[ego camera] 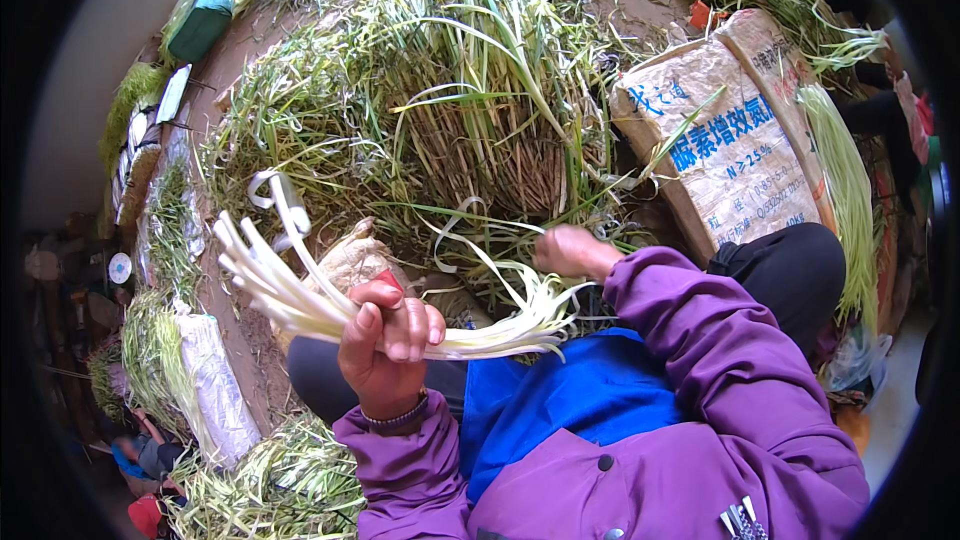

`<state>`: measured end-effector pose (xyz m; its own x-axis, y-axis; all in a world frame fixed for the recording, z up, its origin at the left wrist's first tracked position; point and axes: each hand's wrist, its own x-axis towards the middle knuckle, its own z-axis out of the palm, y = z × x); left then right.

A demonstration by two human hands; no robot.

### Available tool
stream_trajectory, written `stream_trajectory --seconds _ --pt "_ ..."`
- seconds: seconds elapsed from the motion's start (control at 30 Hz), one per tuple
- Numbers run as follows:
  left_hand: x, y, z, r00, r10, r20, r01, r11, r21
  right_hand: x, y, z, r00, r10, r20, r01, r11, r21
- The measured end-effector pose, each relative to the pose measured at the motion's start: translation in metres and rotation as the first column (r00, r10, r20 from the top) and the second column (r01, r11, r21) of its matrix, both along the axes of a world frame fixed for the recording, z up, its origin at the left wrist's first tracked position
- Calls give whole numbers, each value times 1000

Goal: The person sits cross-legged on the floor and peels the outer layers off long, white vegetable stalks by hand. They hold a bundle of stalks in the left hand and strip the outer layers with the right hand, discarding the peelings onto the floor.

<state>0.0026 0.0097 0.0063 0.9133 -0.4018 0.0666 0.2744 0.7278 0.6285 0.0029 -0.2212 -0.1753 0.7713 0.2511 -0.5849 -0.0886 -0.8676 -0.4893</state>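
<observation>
My left hand [394, 326] is closed around a bundle of pale stalks [487, 341], probably garlic chives, whose thick white ends fan out to the left and whose limp yellow-green tips hang over my lap. A red piece shows at one finger. To the right, my right hand [574, 251] is curled and slightly blurred, with the end of a long thin green leaf [465, 216] at its fingers; whether it grips the leaf cannot be told. Beyond both hands stands a big heap of green leafy stalks [487, 112] with brownish lower ends.
A printed woven sack [739, 135] lies by my right knee, with pale stalks [844, 202] beyond it. A crumpled sack [360, 262] is behind the bundle. Loose leaves [277, 480] lie at lower left, near a white sack [217, 390]. Another person [154, 454] is at far lower left.
</observation>
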Motion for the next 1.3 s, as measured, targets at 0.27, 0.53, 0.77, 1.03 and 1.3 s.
stream_trajectory --seconds 0.27,0.53,0.77,1.03,1.3 --pt "8 -15 -13 980 67 -189 10 925 380 114 -75 14 727 -403 555 518 853 -59" --pt "12 -27 -16 956 186 -227 -27 826 563 71 -53 50 858 -357 369 361 931 62" --pt "13 -30 -26 963 265 -42 -132 604 786 15 19 132 780 17 625 -80 994 72" --pt "0 -20 -27 961 274 32 -194 586 787 -34 53 157 577 239 781 -132 971 -199" --pt "-14 -17 -21 982 162 102 -186 675 714 -8 18 164 912 -410 23 268 636 723"
